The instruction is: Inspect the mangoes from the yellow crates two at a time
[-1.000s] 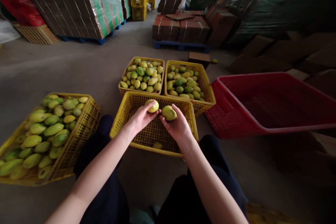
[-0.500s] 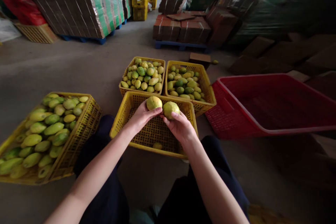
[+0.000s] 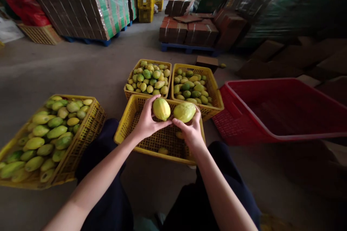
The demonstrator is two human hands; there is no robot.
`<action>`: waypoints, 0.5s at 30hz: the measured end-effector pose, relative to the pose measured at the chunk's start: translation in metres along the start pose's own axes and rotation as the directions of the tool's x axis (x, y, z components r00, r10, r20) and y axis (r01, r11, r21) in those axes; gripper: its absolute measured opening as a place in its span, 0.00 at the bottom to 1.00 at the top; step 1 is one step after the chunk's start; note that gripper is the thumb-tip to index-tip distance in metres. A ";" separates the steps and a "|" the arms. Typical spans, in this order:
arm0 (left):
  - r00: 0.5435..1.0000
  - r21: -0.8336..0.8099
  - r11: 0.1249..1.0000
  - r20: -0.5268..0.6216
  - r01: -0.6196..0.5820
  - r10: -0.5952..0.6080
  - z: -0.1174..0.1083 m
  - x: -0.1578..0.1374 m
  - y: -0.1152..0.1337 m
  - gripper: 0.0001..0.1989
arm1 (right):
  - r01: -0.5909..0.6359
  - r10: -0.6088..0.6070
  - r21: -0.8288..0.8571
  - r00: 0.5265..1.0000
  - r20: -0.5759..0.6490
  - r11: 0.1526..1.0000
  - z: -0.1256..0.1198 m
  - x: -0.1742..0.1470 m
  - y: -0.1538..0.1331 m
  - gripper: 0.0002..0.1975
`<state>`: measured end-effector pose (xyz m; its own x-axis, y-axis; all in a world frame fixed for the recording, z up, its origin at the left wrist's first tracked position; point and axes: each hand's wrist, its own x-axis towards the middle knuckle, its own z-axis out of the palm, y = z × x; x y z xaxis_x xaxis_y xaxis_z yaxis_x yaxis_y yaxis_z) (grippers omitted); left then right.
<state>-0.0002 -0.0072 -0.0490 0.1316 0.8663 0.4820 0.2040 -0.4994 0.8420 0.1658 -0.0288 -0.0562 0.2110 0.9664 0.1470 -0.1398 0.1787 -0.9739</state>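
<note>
Lemons (image 3: 161, 109) sit side by side, one clasped in the left hand (image 3: 147, 121), one in the right hand (image 3: 193, 131), above a yellow crate (image 3: 126, 122).

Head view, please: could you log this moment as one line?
left hand: holds green-tinged yellow oval fruit | right hand: holds pale yellow-green oval fruit | below: yellow perforated plastic crate
</note>
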 end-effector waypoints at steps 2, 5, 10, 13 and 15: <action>0.997 0.092 0.993 0.024 -0.079 0.077 -0.002 0.001 0.003 0.40 | 0.074 -0.082 -0.116 0.994 -0.067 0.991 -0.002 -0.001 0.001 0.46; 0.986 0.165 0.972 0.013 -0.169 0.169 -0.004 0.002 0.007 0.40 | 0.140 -0.164 -0.195 0.980 -0.110 0.971 -0.006 -0.001 0.000 0.47; 0.970 0.274 0.933 -0.005 -0.231 0.242 -0.007 0.005 0.010 0.40 | 0.273 -0.293 -0.216 0.954 -0.067 0.937 -0.008 -0.002 -0.003 0.46; 0.957 0.336 0.905 -0.030 -0.261 0.287 -0.009 0.005 0.012 0.41 | 0.351 -0.376 -0.273 0.925 -0.044 0.896 -0.008 -0.004 -0.005 0.46; 0.949 0.380 0.890 -0.080 -0.253 0.304 -0.010 0.004 0.012 0.41 | 0.379 -0.410 -0.323 0.912 -0.029 0.867 -0.008 -0.006 -0.006 0.47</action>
<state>-0.0067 -0.0095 -0.0351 0.1091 0.6712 0.7332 0.5169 -0.6683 0.5349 0.1733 -0.0370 -0.0529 0.2780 0.8025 0.5279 0.2709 0.4617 -0.8446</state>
